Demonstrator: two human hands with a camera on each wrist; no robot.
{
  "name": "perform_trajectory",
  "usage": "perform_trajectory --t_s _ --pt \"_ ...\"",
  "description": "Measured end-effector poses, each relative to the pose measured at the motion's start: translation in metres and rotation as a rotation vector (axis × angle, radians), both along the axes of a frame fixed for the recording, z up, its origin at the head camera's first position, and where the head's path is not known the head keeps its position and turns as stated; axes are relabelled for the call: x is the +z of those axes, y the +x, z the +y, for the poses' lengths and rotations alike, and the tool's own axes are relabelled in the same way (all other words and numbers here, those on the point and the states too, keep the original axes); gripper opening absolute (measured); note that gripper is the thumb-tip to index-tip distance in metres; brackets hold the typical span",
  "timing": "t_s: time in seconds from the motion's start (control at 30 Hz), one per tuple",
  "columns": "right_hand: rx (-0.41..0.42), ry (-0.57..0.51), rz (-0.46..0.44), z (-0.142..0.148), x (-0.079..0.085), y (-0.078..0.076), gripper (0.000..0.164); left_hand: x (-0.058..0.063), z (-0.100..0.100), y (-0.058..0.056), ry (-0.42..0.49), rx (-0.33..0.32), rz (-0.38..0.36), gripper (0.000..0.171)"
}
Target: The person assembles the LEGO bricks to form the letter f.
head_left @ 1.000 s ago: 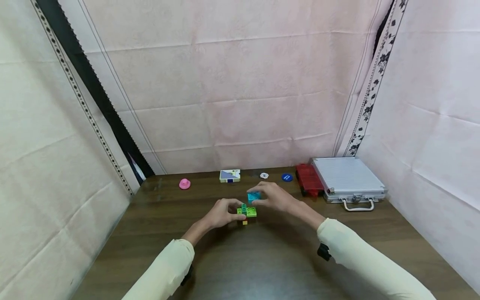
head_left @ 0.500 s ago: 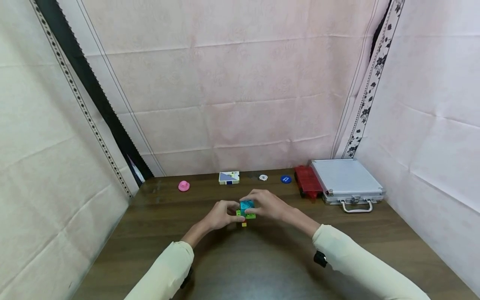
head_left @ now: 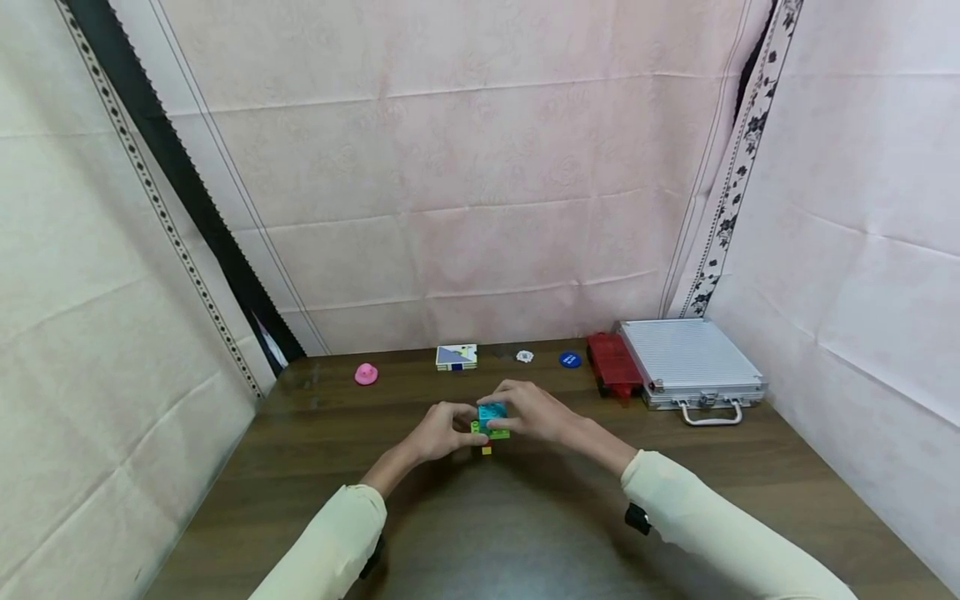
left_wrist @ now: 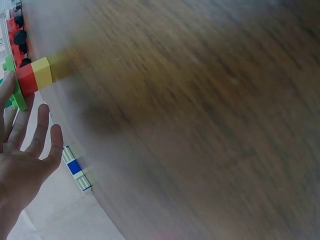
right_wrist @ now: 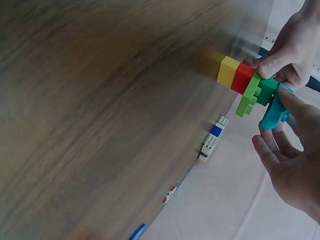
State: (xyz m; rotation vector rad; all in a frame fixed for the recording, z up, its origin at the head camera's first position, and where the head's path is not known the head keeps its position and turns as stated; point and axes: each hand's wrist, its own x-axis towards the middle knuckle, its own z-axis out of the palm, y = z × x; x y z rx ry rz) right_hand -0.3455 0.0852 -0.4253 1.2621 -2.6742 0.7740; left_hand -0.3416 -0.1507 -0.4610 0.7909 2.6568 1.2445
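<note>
A small stack of toy building bricks stands on the wooden table in front of me. From the bottom it has a yellow brick point(right_wrist: 227, 70), a red brick point(right_wrist: 243, 78), a flat light green piece point(right_wrist: 246, 102), a dark green brick point(right_wrist: 267, 91) and a curved teal brick point(right_wrist: 272, 114) on top. My left hand point(head_left: 437, 431) pinches the light green piece between thumb and fingers. With thumb and fingertips, my right hand point(head_left: 536, 410) holds the teal brick against the dark green one. In the head view the fingers hide part of the stack.
Along the table's back lie a pink hat-shaped piece point(head_left: 366, 374), a flat box with a blue stripe point(head_left: 457, 357), a small white piece point(head_left: 524, 356) and a blue disc point(head_left: 570, 359). A red toy wagon point(head_left: 615, 365) stands beside a silver case point(head_left: 693, 358) at right.
My right hand has brought the teal brick left and down from above the stack onto the dark green brick. The left hand has kept its grip at the light green piece.
</note>
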Motion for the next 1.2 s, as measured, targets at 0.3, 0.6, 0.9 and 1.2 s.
perform_trajectory --t_s 0.3,0.6,0.9,1.2 --pt "-0.012 0.009 0.008 -0.002 -0.002 0.000 0.041 -0.002 -0.001 0.000 -0.009 0.007 0.014 0.038" --pt "-0.042 0.052 0.015 -0.001 -0.002 -0.002 0.040 -0.001 -0.001 -0.001 -0.017 0.014 0.008 0.038" --pt "-0.071 0.071 0.001 -0.001 -0.004 -0.001 0.042 -0.001 0.000 -0.001 -0.013 0.020 0.008 0.039" --pt "-0.069 -0.016 -0.064 0.002 -0.012 0.005 0.047 -0.003 0.002 -0.001 -0.027 0.015 -0.002 0.039"
